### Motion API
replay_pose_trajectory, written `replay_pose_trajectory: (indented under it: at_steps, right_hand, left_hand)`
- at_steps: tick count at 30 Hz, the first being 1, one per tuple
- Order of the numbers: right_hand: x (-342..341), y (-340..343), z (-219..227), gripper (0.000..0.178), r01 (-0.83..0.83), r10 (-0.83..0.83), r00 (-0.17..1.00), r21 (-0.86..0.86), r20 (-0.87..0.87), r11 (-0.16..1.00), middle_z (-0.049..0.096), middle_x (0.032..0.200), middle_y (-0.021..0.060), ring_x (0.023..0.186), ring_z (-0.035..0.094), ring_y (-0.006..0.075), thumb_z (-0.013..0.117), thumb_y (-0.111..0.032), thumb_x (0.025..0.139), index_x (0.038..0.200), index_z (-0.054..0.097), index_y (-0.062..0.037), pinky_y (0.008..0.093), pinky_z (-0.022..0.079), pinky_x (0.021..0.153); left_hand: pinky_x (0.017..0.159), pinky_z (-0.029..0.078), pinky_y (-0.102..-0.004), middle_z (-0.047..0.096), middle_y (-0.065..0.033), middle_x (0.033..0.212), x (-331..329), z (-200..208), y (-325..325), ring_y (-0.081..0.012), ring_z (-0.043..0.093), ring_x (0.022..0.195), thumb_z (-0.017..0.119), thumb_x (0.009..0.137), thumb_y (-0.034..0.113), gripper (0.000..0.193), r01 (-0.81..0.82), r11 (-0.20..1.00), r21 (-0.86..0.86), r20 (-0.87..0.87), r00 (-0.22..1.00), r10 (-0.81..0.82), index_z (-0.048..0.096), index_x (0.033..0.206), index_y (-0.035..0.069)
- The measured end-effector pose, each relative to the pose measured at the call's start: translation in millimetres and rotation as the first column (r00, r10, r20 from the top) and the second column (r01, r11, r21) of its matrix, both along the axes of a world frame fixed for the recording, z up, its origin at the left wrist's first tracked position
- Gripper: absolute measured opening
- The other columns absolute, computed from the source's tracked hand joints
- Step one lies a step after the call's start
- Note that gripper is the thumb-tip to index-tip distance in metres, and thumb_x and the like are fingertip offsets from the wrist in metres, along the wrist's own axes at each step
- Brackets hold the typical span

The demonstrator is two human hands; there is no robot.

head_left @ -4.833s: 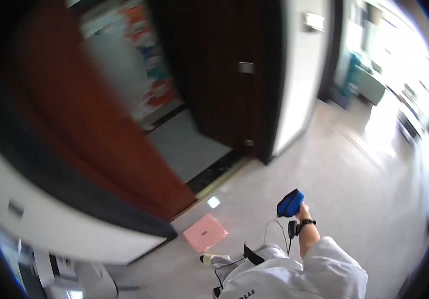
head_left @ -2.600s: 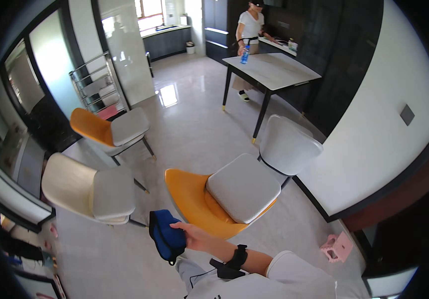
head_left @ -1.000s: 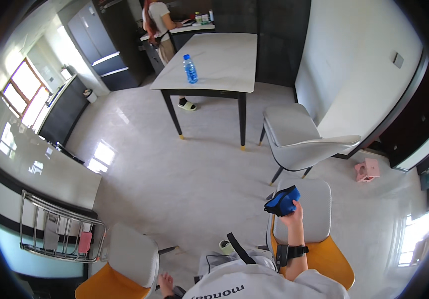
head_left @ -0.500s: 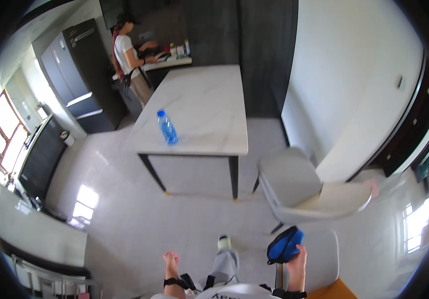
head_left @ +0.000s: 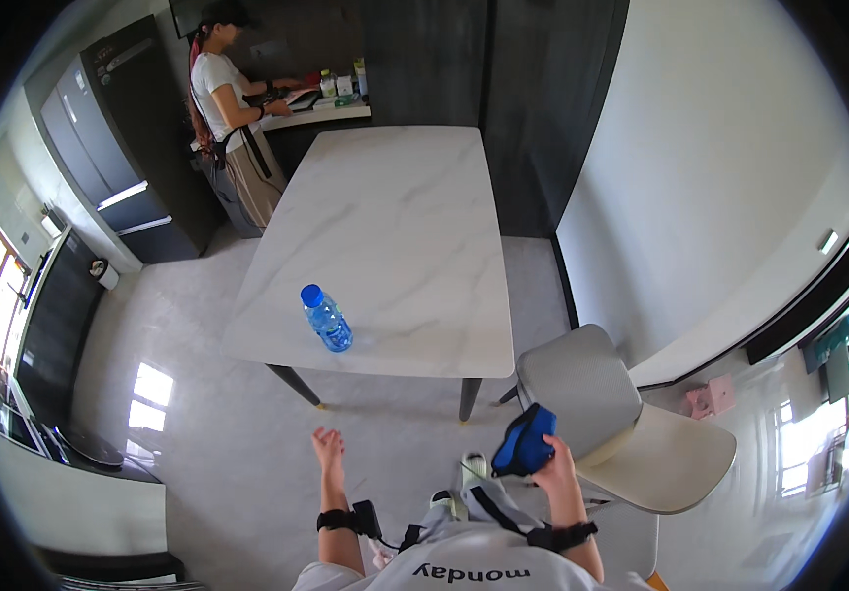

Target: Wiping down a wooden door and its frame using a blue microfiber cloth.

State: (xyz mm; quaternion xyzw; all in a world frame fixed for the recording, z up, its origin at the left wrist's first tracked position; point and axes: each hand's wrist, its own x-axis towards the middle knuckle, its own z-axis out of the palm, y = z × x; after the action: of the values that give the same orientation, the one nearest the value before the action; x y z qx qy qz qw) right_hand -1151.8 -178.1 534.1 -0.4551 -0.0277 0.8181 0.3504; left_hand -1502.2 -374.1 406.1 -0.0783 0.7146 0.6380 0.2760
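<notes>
My right hand [head_left: 559, 467] grips a small blue-and-black zippered pouch [head_left: 533, 440], held out in front of my body beside the grey chair. My left hand [head_left: 329, 448] hangs in the air below the table's near edge, holding nothing, with its fingers apart and slightly bent. On the near left part of the white marble-patterned table [head_left: 405, 236] stands a clear bottle with a blue cap and blue tint [head_left: 328, 320]. Neither hand touches the bottle or the table.
A grey chair [head_left: 582, 379] sits right of the table, with a cream chair back [head_left: 676, 458] nearer me. At the far left a person [head_left: 227, 108] works at a counter [head_left: 321, 115] near the dark fridge [head_left: 129, 138]. A pink stool [head_left: 710, 397] stands farther right.
I have come closer to the table, so table and bottle appear larger and lower. The pouch stays in my right hand. At the counter, the person's arms have shifted.
</notes>
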Motion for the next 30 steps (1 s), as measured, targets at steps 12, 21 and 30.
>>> replay_pose_trajectory:
  at_steps: [12, 21, 30]
  right_hand:
    - [-201, 171, -54, 0.028, -0.120, 0.125, 0.991, 0.097, -0.040, 0.988, 0.054, 0.092, 0.0085, 0.090, 0.052, 0.0251, 0.056, -0.012, 0.070, 0.095, 0.048, -0.0055, 0.0383, 0.042, 0.082]
    - [-229, 191, -57, 0.024, -0.288, 0.195, 0.904, 0.204, 0.379, 0.936, 0.051, 0.083, 0.0014, 0.080, 0.047, 0.0149, 0.055, -0.019, 0.072, 0.095, 0.051, -0.0127, 0.0312, 0.037, 0.068]
    - [-248, 188, -3, 0.017, -0.341, 0.174, 0.906, 0.424, 0.385, 0.839, 0.058, 0.085, 0.0041, 0.075, 0.054, 0.0142, 0.052, -0.019, 0.077, 0.091, 0.053, -0.0099, 0.0288, 0.040, 0.065]
  left_hand:
    - [0.063, 0.043, -0.0263, 0.041, -0.0082, 0.109, -64, 77, 89, -0.0160, 0.044, 0.089, 0.067, 0.065, 0.004, 0.060, 0.129, 0.975, -0.183, -0.497, 0.843, -0.205, 0.034, 0.115, 0.007]
    - [0.079, 0.039, -0.0341, 0.045, -0.0087, 0.107, -104, 38, 165, -0.0213, 0.042, 0.103, 0.078, 0.051, 0.020, 0.076, 0.042, 0.997, -0.069, -0.568, 0.819, -0.074, 0.036, 0.113, 0.004]
    - [0.077, 0.042, -0.0340, 0.052, -0.0097, 0.098, -124, 60, 180, -0.0202, 0.052, 0.090, 0.078, 0.053, 0.016, 0.069, 0.256, 0.959, 0.124, -0.574, 0.806, -0.141, 0.039, 0.108, 0.002]
